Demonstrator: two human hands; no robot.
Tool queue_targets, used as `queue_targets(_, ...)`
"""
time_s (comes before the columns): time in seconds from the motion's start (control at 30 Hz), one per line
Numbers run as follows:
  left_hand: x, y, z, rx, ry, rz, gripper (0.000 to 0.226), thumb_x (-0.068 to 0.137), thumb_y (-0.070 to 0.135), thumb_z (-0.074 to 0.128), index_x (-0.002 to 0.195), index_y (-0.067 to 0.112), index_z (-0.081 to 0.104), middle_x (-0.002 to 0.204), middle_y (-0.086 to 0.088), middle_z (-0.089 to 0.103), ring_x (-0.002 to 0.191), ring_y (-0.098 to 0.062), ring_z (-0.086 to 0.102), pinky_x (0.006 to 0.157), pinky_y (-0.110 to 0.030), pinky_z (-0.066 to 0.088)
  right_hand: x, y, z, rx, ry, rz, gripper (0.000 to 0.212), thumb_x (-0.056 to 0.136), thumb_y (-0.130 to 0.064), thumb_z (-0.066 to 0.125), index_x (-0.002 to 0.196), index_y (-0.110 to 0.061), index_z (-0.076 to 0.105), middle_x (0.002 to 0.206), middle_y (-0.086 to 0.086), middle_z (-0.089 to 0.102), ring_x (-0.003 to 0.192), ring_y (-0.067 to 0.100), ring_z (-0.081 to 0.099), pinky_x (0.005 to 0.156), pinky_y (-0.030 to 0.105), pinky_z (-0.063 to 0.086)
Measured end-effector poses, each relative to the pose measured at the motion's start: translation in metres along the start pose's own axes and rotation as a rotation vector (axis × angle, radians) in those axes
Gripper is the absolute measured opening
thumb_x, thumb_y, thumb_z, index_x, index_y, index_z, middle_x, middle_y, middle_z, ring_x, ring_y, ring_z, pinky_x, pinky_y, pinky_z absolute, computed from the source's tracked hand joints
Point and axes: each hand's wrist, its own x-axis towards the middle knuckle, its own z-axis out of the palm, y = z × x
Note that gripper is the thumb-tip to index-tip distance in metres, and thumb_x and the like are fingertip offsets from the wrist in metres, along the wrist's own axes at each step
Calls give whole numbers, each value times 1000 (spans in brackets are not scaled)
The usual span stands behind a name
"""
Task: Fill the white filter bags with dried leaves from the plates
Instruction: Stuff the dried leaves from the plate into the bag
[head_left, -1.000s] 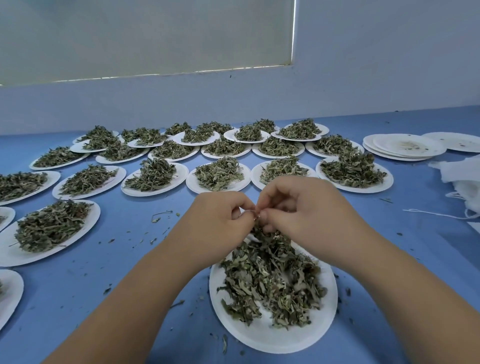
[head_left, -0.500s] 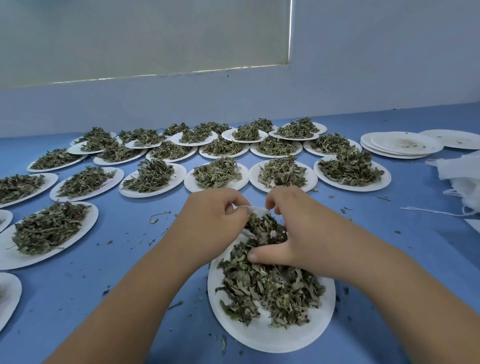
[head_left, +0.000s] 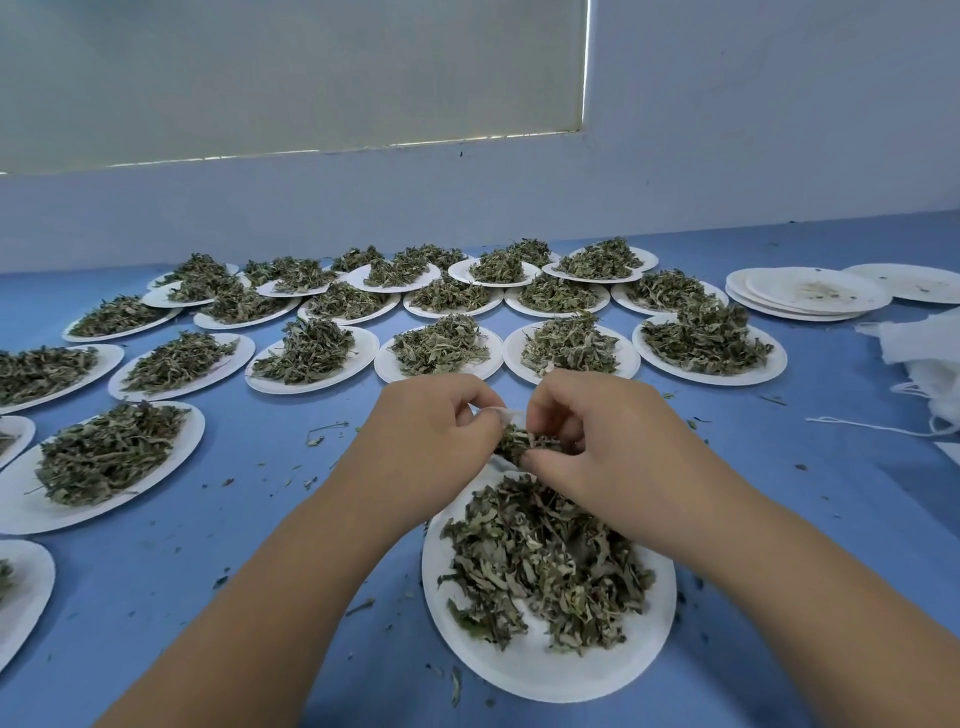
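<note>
My left hand (head_left: 426, 436) grips the rim of a small white filter bag (head_left: 511, 415), most of which is hidden between my hands. My right hand (head_left: 608, 441) pinches a bunch of dried leaves (head_left: 519, 441) at the bag's mouth. Both hands hover over the far edge of a white paper plate (head_left: 524, 670) that lies close in front of me with a heap of dried green leaves (head_left: 540, 561) on it.
Several more white plates of dried leaves (head_left: 439, 345) cover the blue table from left to centre. A stack of used plates (head_left: 810, 291) sits at the back right. A pile of white bags with strings (head_left: 924, 364) lies at the right edge. Leaf crumbs litter the table.
My right hand dipped into the leaves on the near plate, then lifted back to the bag's mouth with a pinch of leaves. My left hand stayed on the bag.
</note>
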Motion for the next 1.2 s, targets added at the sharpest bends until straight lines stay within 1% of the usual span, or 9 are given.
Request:
queue_targets(0.17, -1, 3, 0, 2, 9, 29, 19, 87, 20, 58, 77, 30, 70, 43, 16, 43, 43, -3, 39, 44, -13, 31, 0, -3, 4, 73, 63, -6, 14, 78, -21, 73, 78, -30, 63, 73, -16, 56, 74, -3, 53, 62, 13, 43)
queue_targets(0.33, -4, 6, 2, -10, -2, 88, 24, 90, 17, 58, 82, 30, 76, 46, 7, 50, 45, -17, 48, 47, -28, 41, 3, -3, 7, -48, 82, -15, 8, 81, -22, 71, 79, -28, 67, 84, -12, 57, 76, 5, 54, 69, 27, 48)
queue_targets(0.4, -4, 7, 2, 6, -8, 104, 25, 91, 16, 57, 83, 28, 77, 47, 9, 52, 45, -14, 48, 49, -31, 43, 3, -2, 6, -42, 77, -21, 10, 80, -24, 73, 78, -30, 66, 83, -13, 56, 75, 4, 52, 67, 20, 44)
queue_targets(0.53, -4, 7, 1, -1, -22, 95, 26, 90, 14, 55, 84, 27, 77, 48, 13, 56, 44, -7, 49, 44, -19, 36, 1, -2, 1, 117, 84, -42, 19, 78, -19, 76, 81, -34, 63, 78, -16, 58, 76, -5, 55, 66, 9, 43)
queue_targets(0.63, -5, 9, 0, -21, -16, 96, 26, 90, 12, 56, 80, 25, 77, 52, 18, 58, 45, -1, 50, 42, -14, 35, 1, -2, 3, 114, 126, -89, 15, 77, -14, 76, 76, -27, 69, 76, -12, 60, 74, 2, 57, 67, 17, 48)
queue_targets(0.77, -5, 10, 1, -51, -9, 91, 28, 89, 11, 55, 79, 25, 77, 58, 16, 62, 55, -5, 60, 60, -32, 56, 1, -2, 8, 33, 130, -95, 11, 79, -14, 75, 78, -25, 71, 76, -13, 61, 72, 2, 57, 69, 26, 51)
queue_targets(0.9, -3, 8, 0, -31, 7, 72, 26, 90, 14, 55, 81, 23, 77, 58, 23, 60, 54, 2, 54, 49, -11, 37, 0, -2, 7, 187, 146, -105, 23, 79, -10, 75, 82, -32, 69, 77, -16, 67, 74, -3, 63, 66, 9, 49)
queue_targets(1.03, -2, 7, 0, -59, 21, 80, 25, 91, 16, 55, 79, 22, 76, 53, 18, 57, 49, -2, 48, 47, -14, 35, 0, -2, 8, 124, 211, -148, 20, 79, -8, 73, 77, -27, 68, 76, -14, 65, 76, 2, 61, 65, 11, 47)
queue_targets(1.2, -4, 10, 1, -86, 16, 84, 25, 93, 12, 54, 82, 18, 76, 60, 4, 63, 47, -1, 48, 45, -12, 36, -1, 0, 4, 8, 156, -244, 15, 83, -15, 69, 80, -28, 74, 71, -17, 65, 74, 4, 54, 64, 10, 38)
